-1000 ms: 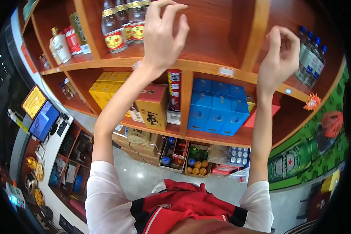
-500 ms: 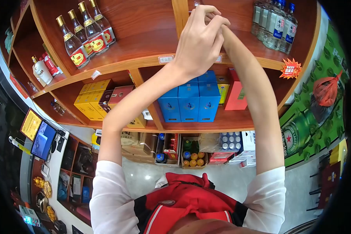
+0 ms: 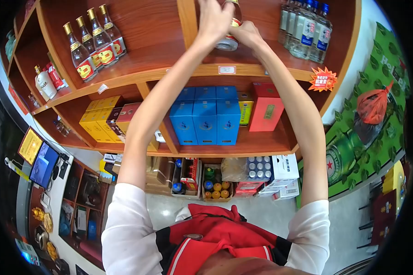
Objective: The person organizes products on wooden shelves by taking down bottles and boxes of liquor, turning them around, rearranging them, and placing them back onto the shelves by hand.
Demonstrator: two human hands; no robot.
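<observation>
A clear glass liquor bottle (image 3: 227, 44) with a red and yellow label stands on the upper shelf, slightly tilted in view, its top cut off by the frame edge. My left hand (image 3: 215, 19) is closed against its left side, the fingers reaching onto the glass. From the right, my right hand (image 3: 246, 34) grips the bottle lower down, near the label. Several similar bottles (image 3: 106, 51) with red and yellow labels stand in the compartment to the left. Close by on the right is a group of clear bottles (image 3: 304, 39) with blue caps.
Below the upper shelf (image 3: 261, 69) sit blue boxes (image 3: 204, 120), a red box (image 3: 266, 110) and yellow boxes (image 3: 98, 120). On the floor are cartons (image 3: 285, 167) and a crate of bottles (image 3: 218, 189). A counter with a monitor (image 3: 44, 165) runs along the left.
My hands have come apart from their overlapped position, and the bottle now shows between them. The view has shifted a little, so the shelves appear further left.
</observation>
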